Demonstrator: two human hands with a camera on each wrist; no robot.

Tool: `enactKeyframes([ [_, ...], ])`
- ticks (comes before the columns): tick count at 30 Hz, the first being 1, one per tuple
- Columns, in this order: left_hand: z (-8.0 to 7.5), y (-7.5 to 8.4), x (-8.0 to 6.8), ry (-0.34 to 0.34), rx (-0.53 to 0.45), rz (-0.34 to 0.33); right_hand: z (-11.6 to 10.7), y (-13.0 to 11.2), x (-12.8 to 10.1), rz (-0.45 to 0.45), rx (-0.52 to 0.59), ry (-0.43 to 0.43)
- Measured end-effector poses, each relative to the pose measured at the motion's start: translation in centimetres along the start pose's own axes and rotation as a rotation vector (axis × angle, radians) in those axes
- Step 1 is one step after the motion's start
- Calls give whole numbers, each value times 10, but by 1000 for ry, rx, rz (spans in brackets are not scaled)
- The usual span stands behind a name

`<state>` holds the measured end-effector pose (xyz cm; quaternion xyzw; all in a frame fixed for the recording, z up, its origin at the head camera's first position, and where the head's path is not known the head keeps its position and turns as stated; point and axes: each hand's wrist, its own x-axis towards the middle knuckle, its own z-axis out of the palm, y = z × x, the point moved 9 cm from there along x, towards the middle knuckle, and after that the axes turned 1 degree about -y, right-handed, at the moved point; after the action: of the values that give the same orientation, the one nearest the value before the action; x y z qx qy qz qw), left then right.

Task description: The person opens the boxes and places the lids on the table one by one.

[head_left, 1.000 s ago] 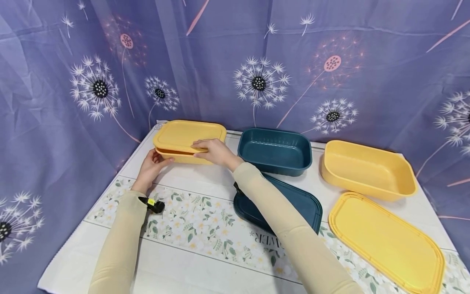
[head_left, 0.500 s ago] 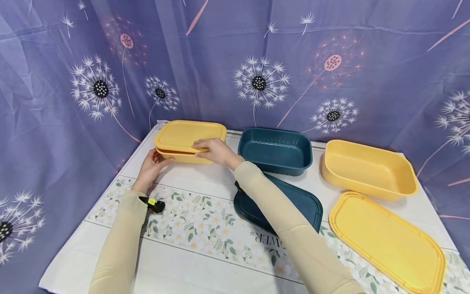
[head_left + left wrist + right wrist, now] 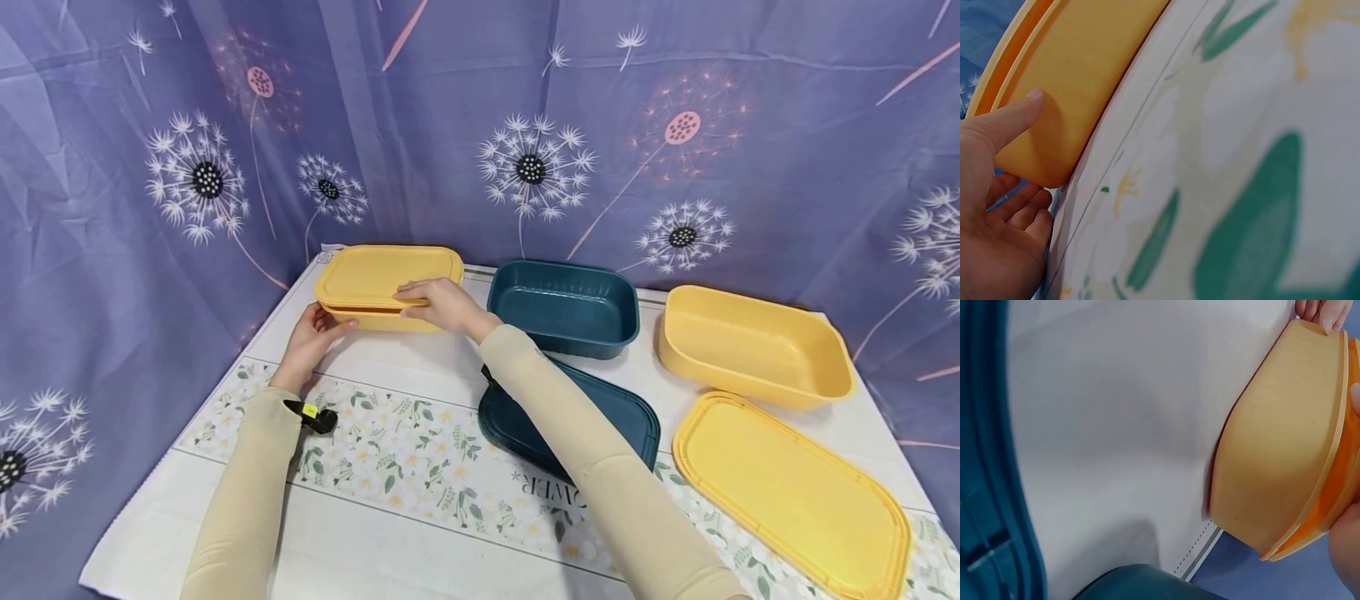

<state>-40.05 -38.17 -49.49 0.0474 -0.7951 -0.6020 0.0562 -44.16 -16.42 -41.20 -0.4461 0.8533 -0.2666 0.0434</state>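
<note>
At the far left of the table in the head view is a yellow storage box (image 3: 390, 321) with a matching lid (image 3: 360, 275) on top. A narrow gap shows along the front between lid and rim. My left hand (image 3: 306, 343) holds the box's front left corner; in the left wrist view its thumb (image 3: 1019, 119) lies on the wall, with the fingers curled beside the corner. My right hand (image 3: 447, 307) grips the lid's front edge, right of the middle. In the right wrist view the orange inside shows between the box wall (image 3: 1279, 437) and lid, with part of the right hand (image 3: 1346, 544) at the edge.
To the right stands an uncovered dark teal box (image 3: 562, 308), its teal lid (image 3: 600, 408) in front, partly under my right sleeve. Farther right is another uncovered yellow box (image 3: 753, 346) with a yellow lid (image 3: 795, 492) before it. A purple curtain (image 3: 435, 125) hangs behind the table.
The gap between the lid and the box's front rim has become slightly narrower. My right hand has shifted a little up and to the right; my left hand has stayed at the corner.
</note>
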Motion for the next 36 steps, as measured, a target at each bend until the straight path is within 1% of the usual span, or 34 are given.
enactKeyframes([
  [6,0,3,-2,-6,-19,-23,0,1,2,14,12,-23],
  [13,4,27,-14,-20,-37,-36,-3,12,-1,90,79,-10],
  [17,5,33,-20,-19,-28,-42,-1,15,-1,98,78,-19],
  [20,5,34,-21,-18,-30,-40,1,17,-1,102,74,-25],
  [27,5,32,-19,-19,-27,-40,0,20,0,107,73,-23],
  [36,4,31,-19,-16,-27,-43,0,18,0,100,52,-36],
])
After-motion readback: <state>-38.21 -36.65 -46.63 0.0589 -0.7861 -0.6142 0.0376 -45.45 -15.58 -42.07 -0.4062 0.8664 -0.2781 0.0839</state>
